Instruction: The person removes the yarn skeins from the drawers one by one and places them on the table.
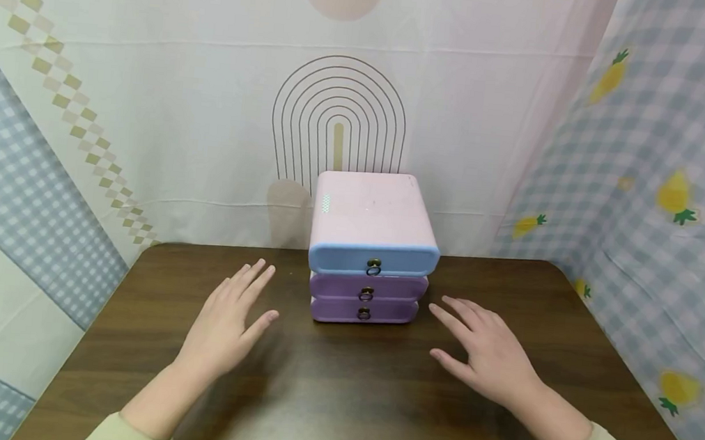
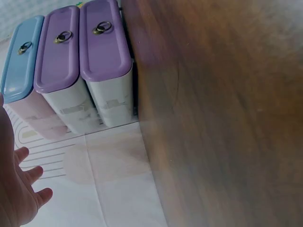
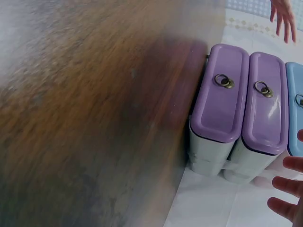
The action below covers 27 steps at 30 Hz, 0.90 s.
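Note:
A small three-drawer cabinet (image 1: 366, 211) stands at the back of the table, with a pink top, a blue top drawer front (image 1: 349, 258) and two purple drawer fronts (image 1: 335, 309) below. Each front carries a bronze ring pull (image 1: 373, 267), and all the drawers are closed. To the cabinet's left my left hand (image 1: 223, 327) hovers over the table, fingers spread, holding nothing. My right hand (image 1: 488, 351) is on the other side, fingers extended and apart, its fingertips a short way from the lower drawers. Both wrist views show the cabinet's pale side walls (image 2: 111, 99).
The dark wooden table (image 1: 337, 400) reaches back to a white cloth (image 1: 209, 130) printed with arches. Checked cloth with pineapples (image 1: 676, 192) hangs along the right side, and blue checked cloth (image 1: 37, 150) along the left.

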{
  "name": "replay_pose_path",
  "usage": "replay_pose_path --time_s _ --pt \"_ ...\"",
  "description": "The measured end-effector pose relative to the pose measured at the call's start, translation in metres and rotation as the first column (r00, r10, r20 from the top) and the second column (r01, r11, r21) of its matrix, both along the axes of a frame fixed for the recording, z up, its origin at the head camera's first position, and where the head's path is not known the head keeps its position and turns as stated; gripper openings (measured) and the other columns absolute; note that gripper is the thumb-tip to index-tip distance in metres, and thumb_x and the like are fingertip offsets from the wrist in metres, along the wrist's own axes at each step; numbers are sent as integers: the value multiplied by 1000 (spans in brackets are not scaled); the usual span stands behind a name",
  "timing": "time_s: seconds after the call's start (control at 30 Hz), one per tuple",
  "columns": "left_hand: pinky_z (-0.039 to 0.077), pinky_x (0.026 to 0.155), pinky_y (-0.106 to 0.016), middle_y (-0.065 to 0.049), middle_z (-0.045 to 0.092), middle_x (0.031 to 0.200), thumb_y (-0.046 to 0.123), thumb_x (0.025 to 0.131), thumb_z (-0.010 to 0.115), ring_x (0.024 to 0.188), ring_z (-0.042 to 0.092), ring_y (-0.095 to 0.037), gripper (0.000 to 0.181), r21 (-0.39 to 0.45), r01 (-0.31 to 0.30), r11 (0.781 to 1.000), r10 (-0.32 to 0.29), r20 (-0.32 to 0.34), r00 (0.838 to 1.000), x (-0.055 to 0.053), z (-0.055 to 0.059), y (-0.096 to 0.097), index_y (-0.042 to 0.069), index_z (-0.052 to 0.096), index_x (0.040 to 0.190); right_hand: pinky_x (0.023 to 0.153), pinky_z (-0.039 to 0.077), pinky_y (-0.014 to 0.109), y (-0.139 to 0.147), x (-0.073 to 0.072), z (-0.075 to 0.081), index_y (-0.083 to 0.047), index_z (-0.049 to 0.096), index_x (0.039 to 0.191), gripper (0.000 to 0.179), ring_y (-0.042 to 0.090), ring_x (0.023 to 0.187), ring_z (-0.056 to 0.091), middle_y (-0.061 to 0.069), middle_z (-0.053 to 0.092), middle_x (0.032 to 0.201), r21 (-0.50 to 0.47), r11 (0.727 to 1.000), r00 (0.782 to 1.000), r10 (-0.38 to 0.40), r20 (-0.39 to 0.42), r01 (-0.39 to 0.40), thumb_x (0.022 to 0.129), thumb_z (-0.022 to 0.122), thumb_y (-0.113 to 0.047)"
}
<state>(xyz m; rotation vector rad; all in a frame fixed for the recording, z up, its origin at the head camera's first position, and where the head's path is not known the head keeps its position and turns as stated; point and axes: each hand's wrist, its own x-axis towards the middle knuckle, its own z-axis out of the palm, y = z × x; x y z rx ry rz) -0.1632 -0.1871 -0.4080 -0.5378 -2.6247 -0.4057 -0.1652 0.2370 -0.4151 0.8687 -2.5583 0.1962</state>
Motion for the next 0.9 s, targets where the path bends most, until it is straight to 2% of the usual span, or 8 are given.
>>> replay_pose_path --time_s 0.2,0.4,0.63,0.77,0.9 --pt "18 111 -42 10 18 153 50 93 45 140 17 -17 66 7 4 1000 -4 -17 1000 -10 3 4 31 16 148 100 33 44 -9 -3 2 -30 35 143 66 24 126 40 -1 41 141 -14 1000 1000 -7 10 7 85 53 -56" --pt "23 108 -45 8 21 152 46 93 47 138 22 -20 64 60 23 998 -21 -37 999 -21 7 9 28 20 148 99 34 44 -17 -10 5 -30 38 141 64 25 123 43 2 44 138 -24 1000 1000 1 -10 -2 85 53 -56" --pt "23 108 -47 9 21 152 46 94 44 138 23 -20 62 149 16 989 -17 8 1000 -32 11 19 34 16 148 95 38 44 -29 -16 9 -26 44 138 59 25 116 48 5 51 130 -48 999 999 24 -41 -26 86 54 -52" --pt "23 108 -48 12 19 152 46 95 42 138 24 -20 60 197 6 980 -14 39 999 -38 15 25 36 14 147 92 42 41 -36 -17 9 -24 48 135 55 22 113 51 4 53 126 -76 997 999 25 -26 -27 87 54 -50" --pt "23 108 -48 14 18 152 49 96 38 138 24 -18 58 268 9 963 -32 81 996 -45 18 27 38 13 147 89 45 40 -44 -18 9 -25 48 135 53 19 113 51 2 54 125 -102 995 1000 11 -8 -11 88 53 -49"
